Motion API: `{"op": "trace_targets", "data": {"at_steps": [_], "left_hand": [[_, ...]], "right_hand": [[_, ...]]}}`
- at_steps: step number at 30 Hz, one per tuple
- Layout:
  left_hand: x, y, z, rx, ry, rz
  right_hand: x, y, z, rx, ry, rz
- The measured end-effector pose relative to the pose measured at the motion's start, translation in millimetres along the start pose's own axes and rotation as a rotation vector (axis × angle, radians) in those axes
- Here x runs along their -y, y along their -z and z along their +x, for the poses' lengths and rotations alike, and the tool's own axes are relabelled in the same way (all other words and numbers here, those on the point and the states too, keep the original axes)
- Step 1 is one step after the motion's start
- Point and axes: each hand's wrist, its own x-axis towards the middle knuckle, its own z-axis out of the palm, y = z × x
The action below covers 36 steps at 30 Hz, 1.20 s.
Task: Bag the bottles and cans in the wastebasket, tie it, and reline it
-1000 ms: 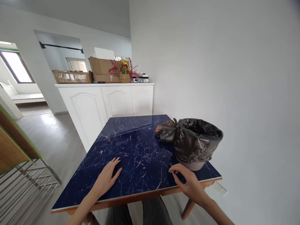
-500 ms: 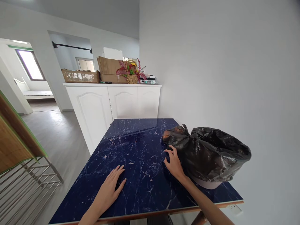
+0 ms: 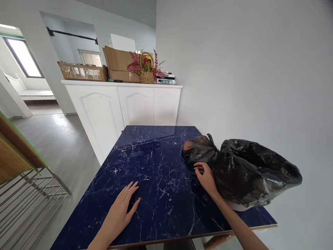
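Note:
My left hand lies flat on the dark blue marble-patterned table, fingers stretched out and thumb apart. Loosely bent, my right hand rests beside a knotted black plastic bag, with a small gap between thumb and fingers and nothing visible in them. Something orange-brown shows through that bag's left end. Right of it, close to my right wrist, a larger black bag hangs open-mouthed over a pale round container. Most of the container is covered, and I cannot see what is inside.
A white cabinet stands behind the table, bearing cardboard boxes and a flower basket. The grey wall borders the right side. At the left are a metal rack and a wooden panel.
My right hand has shifted right, and its fingers have curled closer to the thumb. The bags and container sit farther right in view. The view has tilted down slightly; my left hand stays put.

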Motion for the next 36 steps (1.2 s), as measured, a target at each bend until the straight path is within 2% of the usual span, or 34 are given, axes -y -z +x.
{"op": "trace_targets", "data": {"at_steps": [6,12,18,21,23,30,36], "left_hand": [[-3,1,0,0.023,0.024,-0.001],[-9,6,1,0.045,0.027,-0.014],[-9,4,1,0.044,0.043,-0.024],[-8,3,0,0.049,0.066,-0.017],[-8,4,0,0.051,0.069,-0.014],[-9,5,2,0.029,0.052,-0.009],[-10,5,4,0.037,0.054,-0.003]], "right_hand": [[-5,1,1,0.011,-0.009,0.000],[-16,14,4,-0.018,-0.006,-0.034],[-23,21,4,-0.201,-0.027,-0.124],[-22,13,8,-0.264,-0.027,-0.182],[-21,7,11,-0.259,-0.025,-0.227],[-17,-19,23,-0.090,-0.012,-0.322],[-2,-56,34,-0.013,0.077,-0.272]]}}
